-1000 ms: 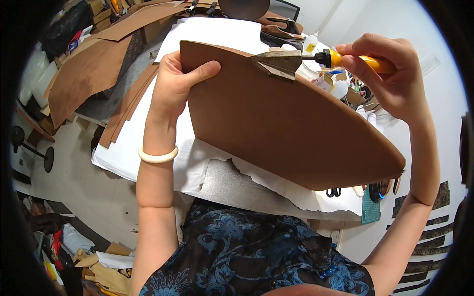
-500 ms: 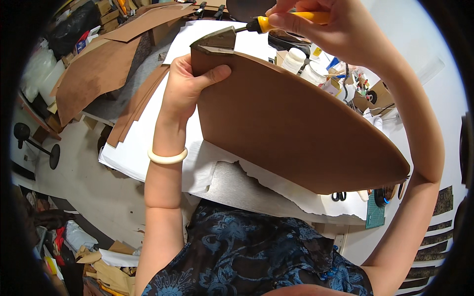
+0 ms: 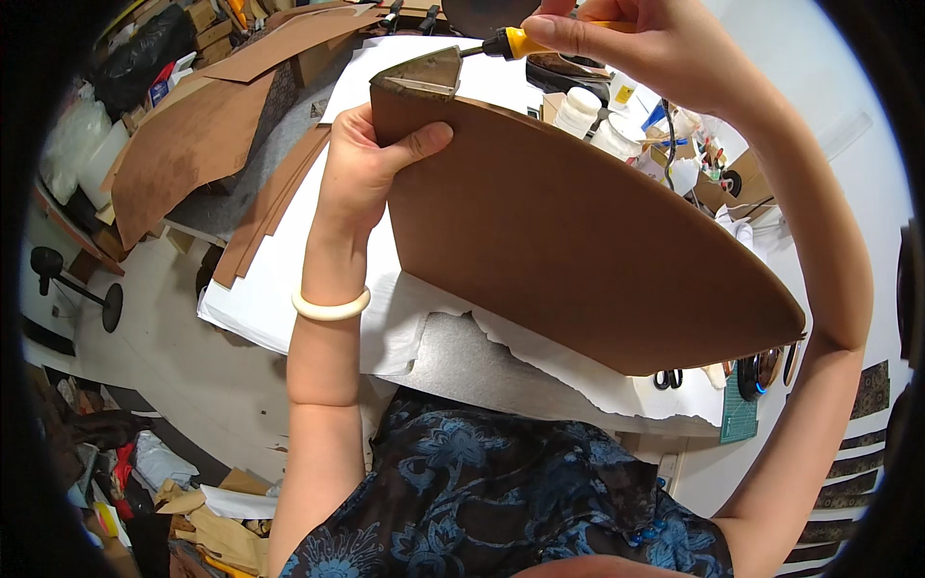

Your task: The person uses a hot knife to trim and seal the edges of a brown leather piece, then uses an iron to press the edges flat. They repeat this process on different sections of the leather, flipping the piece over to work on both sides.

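Observation:
A large brown leather piece (image 3: 578, 241) with a curved upper edge stands tilted above the worktable. Its left end shows a greyish, triangular folded opening (image 3: 424, 72). My left hand (image 3: 371, 159) grips that end, thumb flat on the brown face and the other fingers hidden behind it. In my right hand (image 3: 636, 43) is a slim tool with a yellow handle, black collar and thin metal shaft (image 3: 496, 44), pinched between thumb and fingers. The shaft's tip is at the rim of the folded opening; whether it touches, I cannot tell.
White paper (image 3: 279, 279) covers much of the table around a bare grey metal patch (image 3: 462, 361). Black-handled scissors (image 3: 667, 379) and a green cutting mat (image 3: 739, 414) lie at the front right. White jars (image 3: 578, 111) stand behind the leather; brown sheets (image 3: 193, 154) are at left.
My right hand and the yellow-handled tool have shifted slightly up. The folded end of the leather has turned a little, and a dark cord now shows below my right hand.

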The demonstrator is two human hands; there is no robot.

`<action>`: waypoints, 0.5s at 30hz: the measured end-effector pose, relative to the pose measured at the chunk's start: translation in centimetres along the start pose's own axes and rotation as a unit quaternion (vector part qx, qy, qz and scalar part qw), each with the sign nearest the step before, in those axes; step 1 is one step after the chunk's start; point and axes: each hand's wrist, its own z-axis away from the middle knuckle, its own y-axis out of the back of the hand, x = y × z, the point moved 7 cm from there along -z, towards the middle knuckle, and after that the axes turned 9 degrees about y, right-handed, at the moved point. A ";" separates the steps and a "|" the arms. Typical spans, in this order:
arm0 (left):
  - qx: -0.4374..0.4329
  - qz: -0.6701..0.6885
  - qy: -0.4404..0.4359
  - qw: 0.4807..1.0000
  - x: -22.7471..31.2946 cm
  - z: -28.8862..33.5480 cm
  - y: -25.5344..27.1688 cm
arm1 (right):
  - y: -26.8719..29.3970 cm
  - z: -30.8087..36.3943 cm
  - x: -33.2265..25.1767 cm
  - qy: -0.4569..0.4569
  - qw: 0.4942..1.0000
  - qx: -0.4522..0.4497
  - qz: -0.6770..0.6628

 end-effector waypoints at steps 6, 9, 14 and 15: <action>-0.008 0.012 -0.004 1.000 -0.2 -0.2 0.1 | 0.5 0.3 0.5 0.023 0.999 0.028 0.002; -0.002 0.016 -0.007 1.000 0.0 -0.1 -0.1 | 0.0 0.6 0.6 -0.008 0.999 0.022 -0.027; 0.013 0.023 -0.023 0.999 0.4 0.1 -0.3 | 2.8 3.4 -0.8 0.021 0.991 0.044 0.123; 0.011 0.023 -0.029 0.999 0.5 -0.1 -0.4 | 3.4 4.3 -1.8 0.114 0.981 0.064 0.143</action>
